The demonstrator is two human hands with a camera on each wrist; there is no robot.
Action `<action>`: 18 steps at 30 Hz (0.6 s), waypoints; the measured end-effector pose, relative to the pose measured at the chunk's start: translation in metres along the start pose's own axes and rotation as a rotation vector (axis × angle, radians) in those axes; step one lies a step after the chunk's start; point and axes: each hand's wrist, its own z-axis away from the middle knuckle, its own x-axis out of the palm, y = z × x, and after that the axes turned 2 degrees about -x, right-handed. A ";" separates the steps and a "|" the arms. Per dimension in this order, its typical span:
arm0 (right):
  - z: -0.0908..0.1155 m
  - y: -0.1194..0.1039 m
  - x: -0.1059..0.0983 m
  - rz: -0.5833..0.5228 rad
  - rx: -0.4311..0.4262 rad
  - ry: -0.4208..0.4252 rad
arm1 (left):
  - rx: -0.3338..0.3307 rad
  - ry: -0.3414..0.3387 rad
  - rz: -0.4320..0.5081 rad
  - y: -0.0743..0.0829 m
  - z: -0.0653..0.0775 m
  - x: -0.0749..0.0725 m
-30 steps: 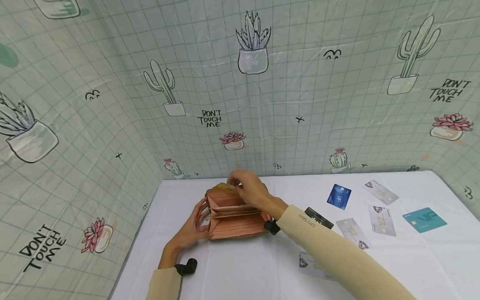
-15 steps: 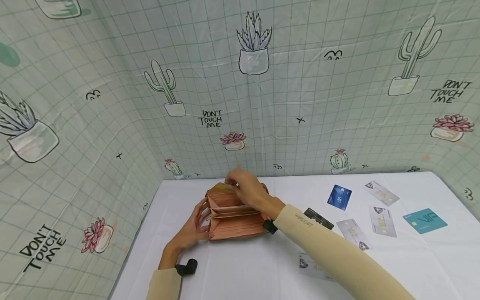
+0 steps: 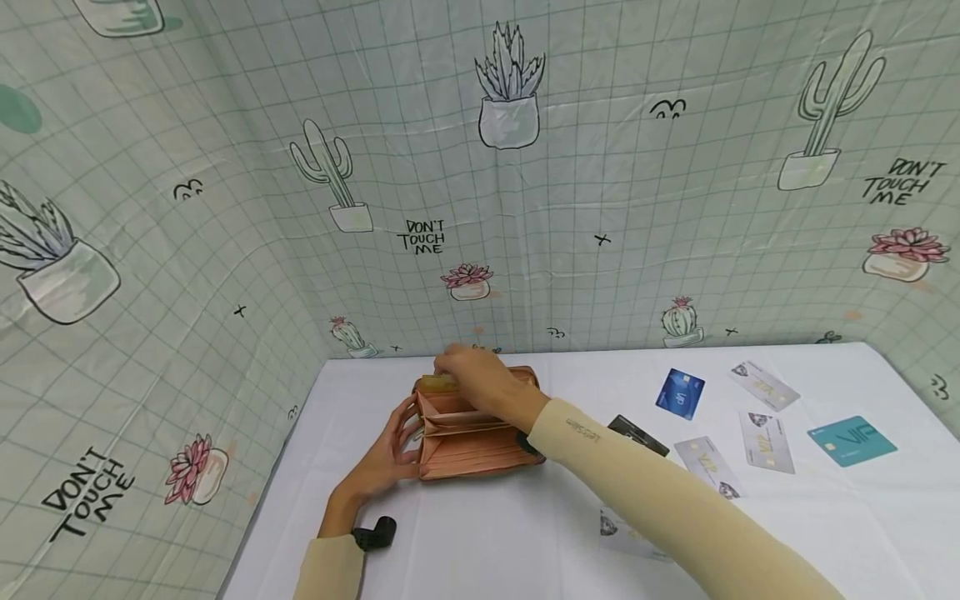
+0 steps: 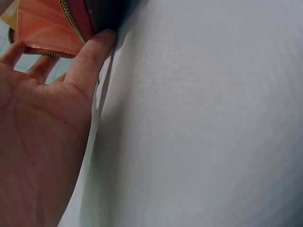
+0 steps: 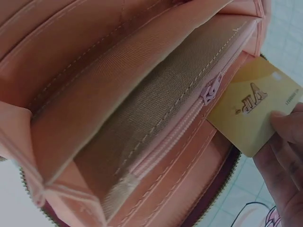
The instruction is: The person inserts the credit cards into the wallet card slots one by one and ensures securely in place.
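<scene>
An orange-pink zip wallet stands spread open on the table, its pleated compartments facing me. My left hand holds its left side, and in the left wrist view the thumb lies along the zipped edge with other fingers behind. Over the wallet's back part, my right hand pinches a gold VIP card between thumb and fingers. One end of the card overlaps the card slots at the back wall in the right wrist view. A zipped inner pocket runs through the middle of the wallet.
Right of the wallet, several loose cards lie on the white tablecloth: a blue card, a teal card, silver cards such as this silver VIP card, and a black card partly behind the right sleeve. Patterned cloth walls stand behind and left.
My right hand has shifted left along the wallet's back edge with the gold card, and less of the card shows above the wallet. My left hand has stayed in place.
</scene>
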 end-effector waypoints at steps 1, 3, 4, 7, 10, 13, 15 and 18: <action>-0.001 -0.001 0.000 0.012 0.005 -0.016 | 0.004 -0.002 0.002 0.000 0.000 0.000; -0.003 -0.003 0.001 0.040 0.015 -0.050 | 0.009 -0.004 0.002 0.000 0.000 0.000; -0.004 -0.003 0.001 0.058 0.020 -0.066 | 0.013 -0.005 0.003 0.000 0.000 0.000; -0.007 -0.004 0.002 0.086 0.027 -0.098 | 0.022 -0.008 0.002 0.000 -0.001 -0.001; -0.009 -0.003 0.002 0.077 0.027 -0.118 | 0.024 -0.008 0.000 -0.001 -0.001 -0.001; -0.011 -0.001 0.001 0.051 0.021 -0.142 | 0.019 -0.006 0.000 -0.001 -0.001 -0.001; -0.011 0.000 0.001 0.031 0.018 -0.164 | 0.012 -0.004 -0.002 -0.001 0.000 -0.001; -0.010 0.004 0.001 -0.029 0.031 -0.201 | -0.002 -0.001 -0.010 0.000 0.001 -0.001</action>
